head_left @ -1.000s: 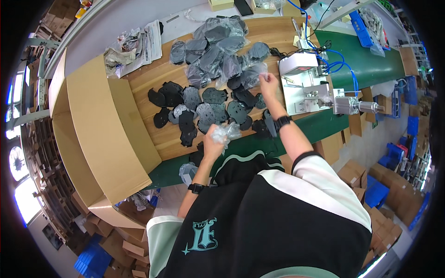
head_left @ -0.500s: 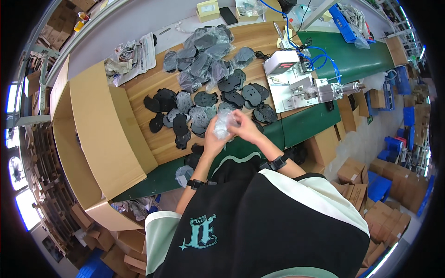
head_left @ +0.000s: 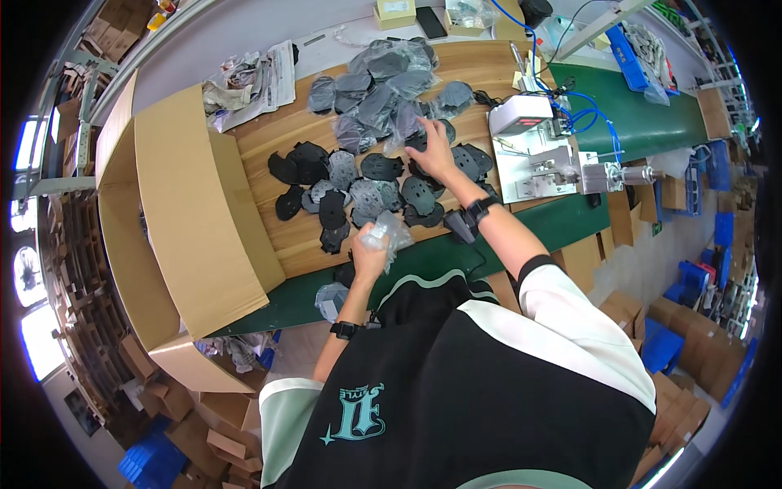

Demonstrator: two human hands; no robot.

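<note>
My left hand is closed round a crumpled clear plastic bag, held low over the near edge of the wooden board. Farther out, my right hand reaches over the dark plastic parts with thumb and forefinger apart; the parts beneath it are partly hidden. Bare dark, flat, rounded plates with holes lie loosely around both hands. Just beyond the right hand is a heap of similar plates wrapped in clear bags. Whether the right fingertips touch a plate or bag, I cannot make out.
A large open cardboard box stands at the left of the board. To the right, a metal fixture sits beside a white device with a display and blue air hoses. Newspapers lie at the back left; a phone lies behind.
My right hand has left the plastic bag and moved forward to the plates. The left hand keeps the bag, now lower and nearer me. The view has shifted slightly.
</note>
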